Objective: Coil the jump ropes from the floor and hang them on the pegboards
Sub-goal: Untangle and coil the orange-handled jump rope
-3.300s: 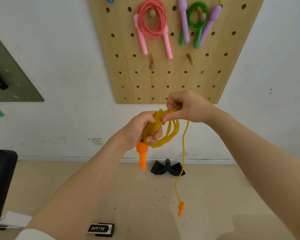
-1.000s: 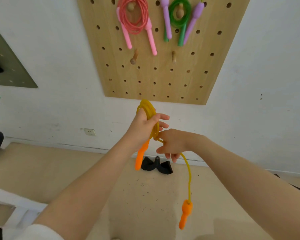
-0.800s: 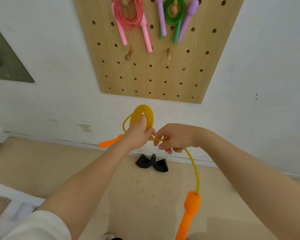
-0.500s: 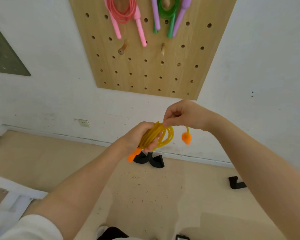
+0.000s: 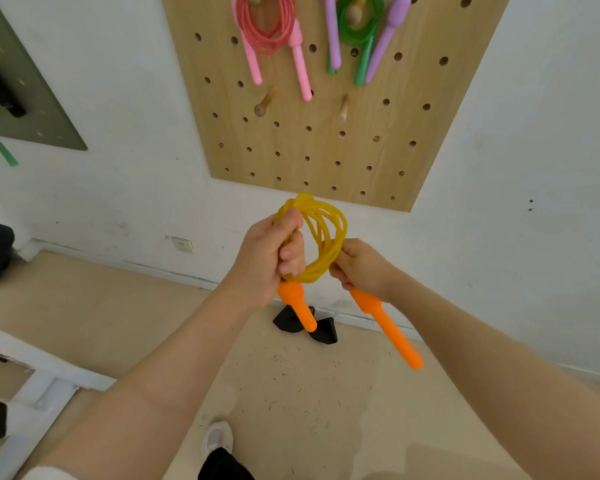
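hands (image 5: pixel 312 265) gripping yellow rope coil (image 5: pixel 321 237), apparently complete

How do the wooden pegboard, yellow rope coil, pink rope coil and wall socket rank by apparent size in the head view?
1. Wooden pegboard, cropped at top.
2. Yellow rope coil, inflated by nearness.
3. Pink rope coil, partly cropped, so 2 and 3 are unsure.
4. Wall socket.
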Available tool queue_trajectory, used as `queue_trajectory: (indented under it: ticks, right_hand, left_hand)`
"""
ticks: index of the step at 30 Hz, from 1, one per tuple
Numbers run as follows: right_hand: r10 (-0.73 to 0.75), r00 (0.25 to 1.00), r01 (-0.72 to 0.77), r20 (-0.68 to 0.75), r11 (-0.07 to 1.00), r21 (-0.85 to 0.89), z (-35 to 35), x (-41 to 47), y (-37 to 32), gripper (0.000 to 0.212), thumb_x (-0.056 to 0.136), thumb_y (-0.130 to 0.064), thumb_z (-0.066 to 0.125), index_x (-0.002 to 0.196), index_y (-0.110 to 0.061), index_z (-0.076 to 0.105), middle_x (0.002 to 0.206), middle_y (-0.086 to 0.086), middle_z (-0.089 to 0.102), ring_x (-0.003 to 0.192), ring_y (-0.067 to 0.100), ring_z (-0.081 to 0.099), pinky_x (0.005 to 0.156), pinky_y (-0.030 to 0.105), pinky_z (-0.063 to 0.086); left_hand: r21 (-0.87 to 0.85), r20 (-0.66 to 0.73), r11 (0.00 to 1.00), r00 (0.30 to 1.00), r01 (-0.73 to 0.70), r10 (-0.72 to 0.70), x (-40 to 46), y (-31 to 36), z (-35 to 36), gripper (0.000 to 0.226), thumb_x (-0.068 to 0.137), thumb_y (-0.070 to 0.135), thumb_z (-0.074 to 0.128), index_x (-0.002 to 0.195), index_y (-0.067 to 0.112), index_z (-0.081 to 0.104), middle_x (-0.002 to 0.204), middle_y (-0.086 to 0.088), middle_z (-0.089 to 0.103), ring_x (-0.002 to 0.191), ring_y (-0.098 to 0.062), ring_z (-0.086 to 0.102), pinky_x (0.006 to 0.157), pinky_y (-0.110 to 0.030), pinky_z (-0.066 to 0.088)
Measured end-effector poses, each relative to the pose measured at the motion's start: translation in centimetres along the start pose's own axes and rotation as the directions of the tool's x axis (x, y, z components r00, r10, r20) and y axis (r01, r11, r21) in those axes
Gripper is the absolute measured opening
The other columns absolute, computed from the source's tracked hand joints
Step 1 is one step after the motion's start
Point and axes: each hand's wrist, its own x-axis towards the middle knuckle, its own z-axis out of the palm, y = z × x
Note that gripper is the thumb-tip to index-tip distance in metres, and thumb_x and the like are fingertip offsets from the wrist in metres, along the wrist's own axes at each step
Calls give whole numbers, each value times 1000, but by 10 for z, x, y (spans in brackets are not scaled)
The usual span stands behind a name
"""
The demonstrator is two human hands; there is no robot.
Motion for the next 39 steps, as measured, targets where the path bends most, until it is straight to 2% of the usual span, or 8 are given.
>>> queue_trajectory:
  ticks: [4, 11, 14, 19, 23, 27, 31, 39]
  right_hand:
    - [64, 998, -64, -1, 998, -12, 23, 15, -14, 32, 99, -14, 28, 92, -6, 58, 64, -4, 58, 50, 15, 38, 50, 23, 39]
    - [251, 966, -115, -68, 647, 753, 38, 51, -61, 15, 97, -18, 42, 96, -14, 56, 50, -5, 46, 38, 6, 29, 39, 19, 34]
    - [310, 949, -84, -54, 413, 907, 42, 73, -82, 44, 95, -50, 40, 79, -12, 56, 58, 2, 42, 32, 7, 28, 35, 18, 33]
    - [108, 994, -83, 32, 505, 859, 47, 101, -103, 79, 83, -76, 15, 90, -10, 58, 59, 3, 50, 37, 6, 26, 37, 19, 34]
    - [56, 998, -25, -3, 488, 872, 60, 121, -117, 51, 86, -65, 38, 85, -20, 61, 63, -2, 50, 39, 5, 25, 39, 16, 32]
    - [109, 989, 67, -101, 279, 958, 69, 142, -129, 19, 88, -35, 56, 88, -17, 61, 67, -3, 50, 36, 4, 28, 37, 14, 31]
    - [72, 967, 190, -243, 427, 884, 65, 157, -147, 3, 92, -20, 55, 89, -18, 55, 79, -1, 59, 37, 3, 34, 39, 16, 35]
    - [-156, 885, 418, -438, 680, 603, 42, 182, -209, 7, 96, -9, 46, 98, -16, 47, 70, -1, 51, 43, 4, 31, 42, 17, 32]
  left_hand:
    - [157, -133, 986, 988, -55, 76, 12, 1, -15, 37, 97, 19, 43, 62, 14, 32, 39, 8, 35, 32, -6, 28, 38, -18, 26]
    - [320, -180, 925, 945, -207, 274, 45, 31, -34, 34, 95, 16, 49, 63, 14, 39, 41, 5, 36, 36, -10, 31, 38, -19, 27]
    - [488, -79, 822, 923, -293, 376, 62, 42, -44, 31, 94, 17, 50, 64, 17, 43, 41, 6, 41, 37, -10, 37, 41, -27, 40]
    - [543, -40, 759, 892, -359, 451, 86, 59, -77, 29, 95, 18, 49, 66, 19, 45, 41, 5, 45, 39, -10, 41, 54, -36, 48]
    - [510, 1, 774, 900, -376, 436, 102, 71, -102, 29, 93, 20, 49, 64, 16, 45, 42, 6, 45, 44, -12, 42, 54, -37, 47]
    - [475, 40, 810, 927, -345, 372, 117, 89, -123, 33, 95, 22, 47, 63, 15, 42, 47, 7, 45, 52, -17, 43, 52, -27, 39]
    - [482, 66, 826, 952, -291, 297, 130, 108, -144, 35, 99, 19, 41, 64, 13, 43, 56, 1, 46, 49, -2, 43, 54, -10, 38]
    - [397, -10, 870, 946, -294, 324, 162, 166, -166, 20, 98, 29, 40, 85, 21, 53, 76, 5, 55, 77, -13, 56, 73, -27, 48]
